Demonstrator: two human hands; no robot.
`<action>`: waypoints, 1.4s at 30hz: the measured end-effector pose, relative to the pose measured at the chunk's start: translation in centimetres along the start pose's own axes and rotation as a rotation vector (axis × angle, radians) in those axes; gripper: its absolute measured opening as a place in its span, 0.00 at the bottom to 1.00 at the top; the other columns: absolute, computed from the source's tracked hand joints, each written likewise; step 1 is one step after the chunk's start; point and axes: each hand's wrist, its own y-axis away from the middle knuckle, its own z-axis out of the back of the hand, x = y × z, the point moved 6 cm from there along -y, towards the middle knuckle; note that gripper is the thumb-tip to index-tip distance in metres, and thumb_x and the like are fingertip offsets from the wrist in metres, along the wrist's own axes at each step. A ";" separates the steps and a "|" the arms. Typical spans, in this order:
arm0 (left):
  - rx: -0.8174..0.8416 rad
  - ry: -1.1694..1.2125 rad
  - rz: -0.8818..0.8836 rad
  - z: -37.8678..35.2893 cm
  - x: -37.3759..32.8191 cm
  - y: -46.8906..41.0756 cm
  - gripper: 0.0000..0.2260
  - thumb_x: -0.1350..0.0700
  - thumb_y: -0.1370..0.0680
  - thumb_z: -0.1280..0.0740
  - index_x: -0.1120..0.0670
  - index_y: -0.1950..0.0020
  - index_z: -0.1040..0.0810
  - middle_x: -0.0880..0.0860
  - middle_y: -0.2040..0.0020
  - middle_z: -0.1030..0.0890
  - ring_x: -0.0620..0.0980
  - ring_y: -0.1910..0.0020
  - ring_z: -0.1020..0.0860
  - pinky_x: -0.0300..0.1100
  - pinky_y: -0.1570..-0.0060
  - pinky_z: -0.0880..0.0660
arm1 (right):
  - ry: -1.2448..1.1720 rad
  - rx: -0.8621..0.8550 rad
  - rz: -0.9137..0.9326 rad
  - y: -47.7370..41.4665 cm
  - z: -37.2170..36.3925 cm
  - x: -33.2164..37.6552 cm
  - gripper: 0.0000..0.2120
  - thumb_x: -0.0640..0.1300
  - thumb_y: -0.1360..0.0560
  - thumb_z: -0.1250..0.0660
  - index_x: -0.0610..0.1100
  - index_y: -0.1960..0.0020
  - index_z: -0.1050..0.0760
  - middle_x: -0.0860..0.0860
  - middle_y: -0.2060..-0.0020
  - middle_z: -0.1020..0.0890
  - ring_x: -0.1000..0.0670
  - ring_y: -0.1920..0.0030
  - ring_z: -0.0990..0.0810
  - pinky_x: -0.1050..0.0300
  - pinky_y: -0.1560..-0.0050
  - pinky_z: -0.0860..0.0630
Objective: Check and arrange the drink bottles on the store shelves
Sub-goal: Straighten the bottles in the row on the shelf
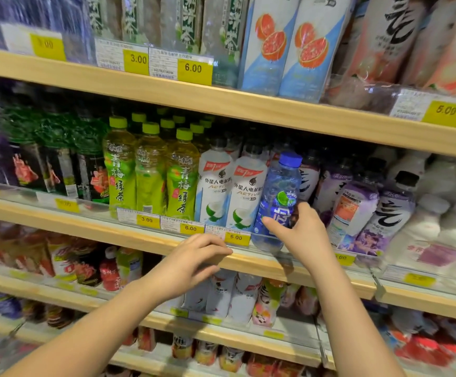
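Observation:
My right hand (300, 235) grips a clear blue bottle with a blue cap (280, 194) at its lower half, thumb across the label. The bottle leans slightly left at the front of the middle shelf (140, 235). My left hand (197, 257) rests with curled fingers on that shelf's wooden front edge, just below the price tags, holding nothing. Left of the blue bottle stand two white coconut-print bottles (229, 191) and three green tea bottles (150, 170). Purple-labelled bottles (371, 210) stand to its right.
The upper shelf (248, 104) carries grapefruit-print bottles (289, 44) and green tea cartons. Yellow price tags (236, 237) line the shelf edges behind clear strips. Lower shelves (221, 333) hold red and white bottles. Dark bottles (58, 159) fill the middle shelf's left end.

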 end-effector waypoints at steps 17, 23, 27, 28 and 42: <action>-0.078 0.144 0.082 -0.2 0.2 -0.3 0.16 0.54 0.21 0.31 0.39 0.35 0.23 0.33 0.39 0.28 0.40 0.34 0.30 0.47 0.35 0.27 | -0.150 -0.039 -0.025 -0.2 -0.1 -1.2 0.31 0.63 0.35 0.20 0.52 0.40 0.30 0.56 0.47 0.18 0.56 0.49 0.19 0.58 0.53 0.22; -0.081 0.146 0.102 0.0 0.0 -0.3 0.16 0.54 0.21 0.31 0.39 0.36 0.23 0.33 0.39 0.28 0.40 0.34 0.30 0.48 0.35 0.27 | -0.146 -0.031 0.006 -0.5 -0.1 -1.3 0.29 0.63 0.34 0.21 0.51 0.42 0.28 0.52 0.44 0.20 0.50 0.44 0.20 0.50 0.45 0.21; -0.079 0.179 0.113 0.0 -0.1 -0.3 0.15 0.55 0.21 0.30 0.40 0.36 0.22 0.34 0.39 0.27 0.42 0.34 0.29 0.48 0.35 0.26 | -0.201 -0.036 0.032 -0.5 0.0 -1.6 0.29 0.63 0.35 0.20 0.54 0.44 0.30 0.58 0.48 0.19 0.61 0.52 0.21 0.64 0.58 0.26; -0.084 0.179 0.119 0.0 -0.1 -0.3 0.15 0.54 0.21 0.30 0.40 0.36 0.22 0.34 0.39 0.27 0.42 0.34 0.29 0.48 0.35 0.27 | -0.220 -0.030 0.040 -0.4 0.0 -1.7 0.28 0.63 0.36 0.20 0.54 0.45 0.31 0.61 0.49 0.19 0.65 0.53 0.22 0.67 0.61 0.28; -0.067 0.235 0.173 0.3 -0.7 0.0 0.18 0.63 0.21 0.32 0.45 0.36 0.21 0.36 0.38 0.27 0.44 0.32 0.28 0.45 0.34 0.27 | -0.455 -0.102 0.243 1.8 1.9 0.5 0.31 0.60 0.38 0.17 0.75 0.46 0.34 0.77 0.48 0.22 0.72 0.47 0.22 0.70 0.53 0.28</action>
